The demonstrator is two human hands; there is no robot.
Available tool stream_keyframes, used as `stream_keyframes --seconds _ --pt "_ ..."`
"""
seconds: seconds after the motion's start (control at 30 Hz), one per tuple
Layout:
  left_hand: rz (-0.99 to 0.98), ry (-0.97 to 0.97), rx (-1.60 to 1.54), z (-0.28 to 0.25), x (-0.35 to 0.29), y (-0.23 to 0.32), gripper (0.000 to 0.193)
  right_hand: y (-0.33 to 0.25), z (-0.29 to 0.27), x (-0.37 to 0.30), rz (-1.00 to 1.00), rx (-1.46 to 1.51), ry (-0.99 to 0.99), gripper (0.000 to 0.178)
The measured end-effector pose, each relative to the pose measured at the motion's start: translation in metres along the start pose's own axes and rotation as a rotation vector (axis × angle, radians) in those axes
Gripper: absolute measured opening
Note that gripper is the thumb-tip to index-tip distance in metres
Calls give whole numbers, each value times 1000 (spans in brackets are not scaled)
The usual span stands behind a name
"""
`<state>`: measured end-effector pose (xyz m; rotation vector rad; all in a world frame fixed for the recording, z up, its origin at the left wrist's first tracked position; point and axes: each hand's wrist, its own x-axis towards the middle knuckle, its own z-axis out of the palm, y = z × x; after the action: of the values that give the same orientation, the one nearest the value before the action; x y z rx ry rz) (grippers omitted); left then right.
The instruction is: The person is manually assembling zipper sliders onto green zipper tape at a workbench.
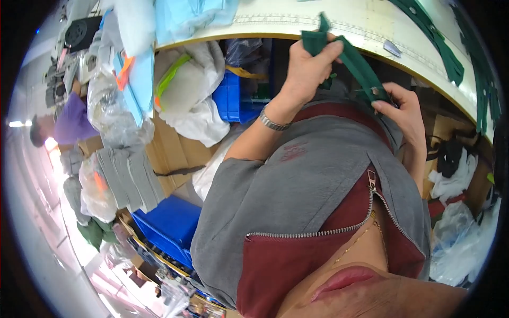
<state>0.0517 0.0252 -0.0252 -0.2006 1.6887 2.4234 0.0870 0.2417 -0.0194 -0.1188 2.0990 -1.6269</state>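
A dark green fabric strip [359, 68] stretches between my two hands at the near edge of the white table. My left hand [314, 62], with a metal-banded watch at the wrist, pinches its folded upper part, and a pointed tip sticks up above the fingers. My right hand [404, 106] grips the lower end between thumb and fingers, beside a small round metal snap. More green strips [442, 50] with snaps lie on the table to the right.
The white table [265, 21] carries a printed ruler scale and pale blue sheets [193, 18]. Below stand a blue bin [233, 98], white cloth [196, 95] and stacked grey pieces [130, 177]. A person in purple [77, 119] is at the far left. Plastic bags [456, 244] lie at right.
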Motion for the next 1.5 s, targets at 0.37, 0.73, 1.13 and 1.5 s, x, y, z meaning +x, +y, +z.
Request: stream_keyframes --seconds 0.37,0.73,1.13,1.5 --pt "167 251 -28 -61 -32 18 15 -25 -43 -3 -245 -354 -148 26" --pt "179 -5 -150 -1 38 53 16 -44 -96 14 -204 -580 244 24" --pt "191 -17 173 4 36 37 25 -54 -89 58 -153 -926 251 23" --pt "528 -553 970 53 24 16 46 -43 -87 114 -433 -1107 598 19"
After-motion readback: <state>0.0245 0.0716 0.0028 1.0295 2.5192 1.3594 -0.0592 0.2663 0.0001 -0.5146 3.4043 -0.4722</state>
